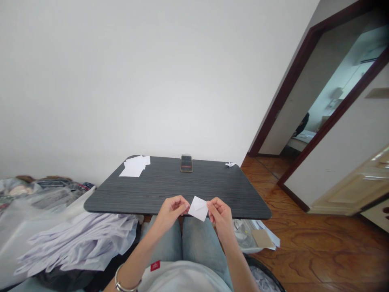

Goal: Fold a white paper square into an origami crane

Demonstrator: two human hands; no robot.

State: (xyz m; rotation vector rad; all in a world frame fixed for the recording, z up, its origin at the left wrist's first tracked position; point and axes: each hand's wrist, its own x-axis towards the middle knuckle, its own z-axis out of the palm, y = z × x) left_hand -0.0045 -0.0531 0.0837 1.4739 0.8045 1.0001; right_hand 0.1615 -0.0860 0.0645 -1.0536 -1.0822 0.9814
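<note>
A small white square of folded paper hangs between my two hands, just at the near edge of the dark table. My left hand pinches its left corner, fingers closed. My right hand pinches its right edge, fingers closed too. Both hands hover above my lap, a little in front of the table edge.
A loose stack of white paper sheets lies at the table's far left. A phone stands at the far middle and a small folded paper piece at the far right. Heaped white fabric is on my left; papers lie on the wooden floor at right.
</note>
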